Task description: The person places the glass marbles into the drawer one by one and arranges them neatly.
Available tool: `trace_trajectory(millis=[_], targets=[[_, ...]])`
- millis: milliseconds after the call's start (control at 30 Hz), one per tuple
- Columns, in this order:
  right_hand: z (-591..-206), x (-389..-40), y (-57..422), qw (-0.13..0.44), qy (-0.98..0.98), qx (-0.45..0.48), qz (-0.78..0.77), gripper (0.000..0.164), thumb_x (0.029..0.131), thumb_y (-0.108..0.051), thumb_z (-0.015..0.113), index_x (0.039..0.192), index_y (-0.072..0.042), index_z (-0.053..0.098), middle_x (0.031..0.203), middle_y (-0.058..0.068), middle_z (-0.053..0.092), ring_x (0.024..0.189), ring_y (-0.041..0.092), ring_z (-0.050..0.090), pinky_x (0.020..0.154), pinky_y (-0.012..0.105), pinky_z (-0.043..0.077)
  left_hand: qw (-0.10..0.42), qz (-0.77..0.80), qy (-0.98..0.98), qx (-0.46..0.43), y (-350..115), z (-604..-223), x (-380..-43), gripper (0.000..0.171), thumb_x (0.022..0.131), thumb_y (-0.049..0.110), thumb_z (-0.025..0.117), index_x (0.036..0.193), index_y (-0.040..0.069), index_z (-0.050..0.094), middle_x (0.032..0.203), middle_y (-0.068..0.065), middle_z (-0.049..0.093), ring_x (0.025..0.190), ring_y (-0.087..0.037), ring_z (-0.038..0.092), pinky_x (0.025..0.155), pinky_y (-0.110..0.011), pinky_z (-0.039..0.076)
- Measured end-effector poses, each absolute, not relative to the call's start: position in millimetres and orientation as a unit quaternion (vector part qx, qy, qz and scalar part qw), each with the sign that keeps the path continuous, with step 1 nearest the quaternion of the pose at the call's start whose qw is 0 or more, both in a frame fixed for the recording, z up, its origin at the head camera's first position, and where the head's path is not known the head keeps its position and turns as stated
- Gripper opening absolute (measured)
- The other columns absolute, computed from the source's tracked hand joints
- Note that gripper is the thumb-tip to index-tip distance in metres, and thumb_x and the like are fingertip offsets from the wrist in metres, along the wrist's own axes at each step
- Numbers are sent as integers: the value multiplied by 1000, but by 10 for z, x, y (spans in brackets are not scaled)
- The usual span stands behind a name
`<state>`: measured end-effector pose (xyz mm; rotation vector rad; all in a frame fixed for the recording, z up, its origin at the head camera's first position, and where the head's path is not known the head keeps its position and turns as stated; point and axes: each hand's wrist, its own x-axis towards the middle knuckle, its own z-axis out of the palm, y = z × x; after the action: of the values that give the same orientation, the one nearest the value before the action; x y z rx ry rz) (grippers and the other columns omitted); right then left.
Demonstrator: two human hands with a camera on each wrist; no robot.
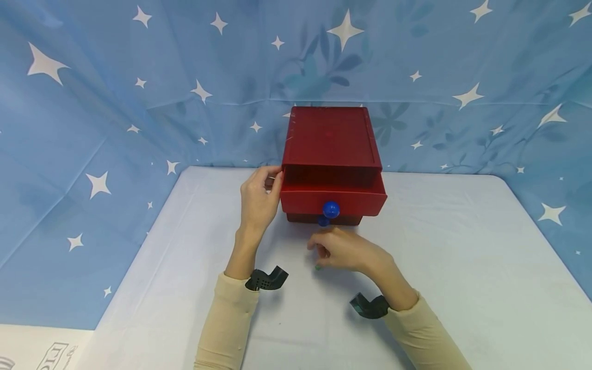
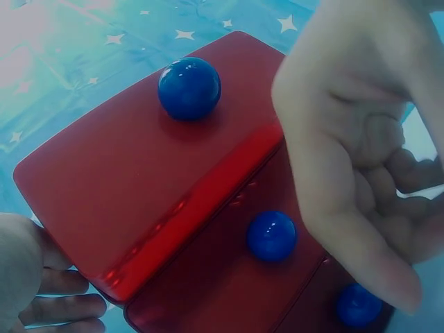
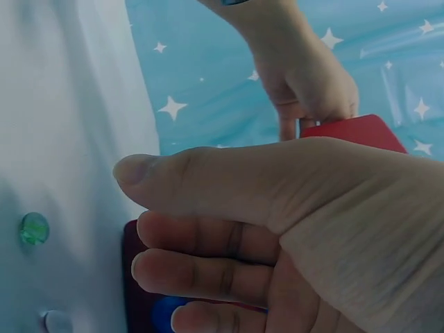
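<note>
My left hand [image 1: 258, 200] touches the left side of a red drawer cabinet [image 1: 329, 134], near the top drawer's front corner. The top drawer [image 1: 302, 201] is pulled out and bears a round blue knob [image 1: 331, 209]. Below it, the left wrist view shows two more blue knobs on lower drawer fronts. In front of the cabinet my right hand [image 1: 351, 250] hovers with its fingers loosely bent and nothing seen in them. A green glass gem [image 3: 34, 229] lies on the white cloth near its thumb, apart from it. A clear round piece [image 3: 57, 322] sits close by.
A white cloth covers the table [image 1: 444, 257]. Behind the cabinet hangs a blue curtain [image 1: 213, 128] with white stars. Both wrists wear black camera mounts, the left mount [image 1: 267, 279] and the right mount [image 1: 370, 307]. Printed white material [image 1: 41, 347] lies at the lower left.
</note>
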<state>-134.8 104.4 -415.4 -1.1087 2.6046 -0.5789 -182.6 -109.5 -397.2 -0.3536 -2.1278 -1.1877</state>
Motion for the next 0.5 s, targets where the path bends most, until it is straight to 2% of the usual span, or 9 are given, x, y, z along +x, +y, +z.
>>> trace_trajectory(millis=[500], targets=[[-4313,-1407,1018,169,897,-362,-188,25,79,-15,83,101,-13,72,73,-9,57,68,5,52,70,22,50,334,-454,-815,-137,-1096,-3965,-1819,16,97,10,63,106,-2,70,96,-16,73,75,-24,71,72,-35,63]])
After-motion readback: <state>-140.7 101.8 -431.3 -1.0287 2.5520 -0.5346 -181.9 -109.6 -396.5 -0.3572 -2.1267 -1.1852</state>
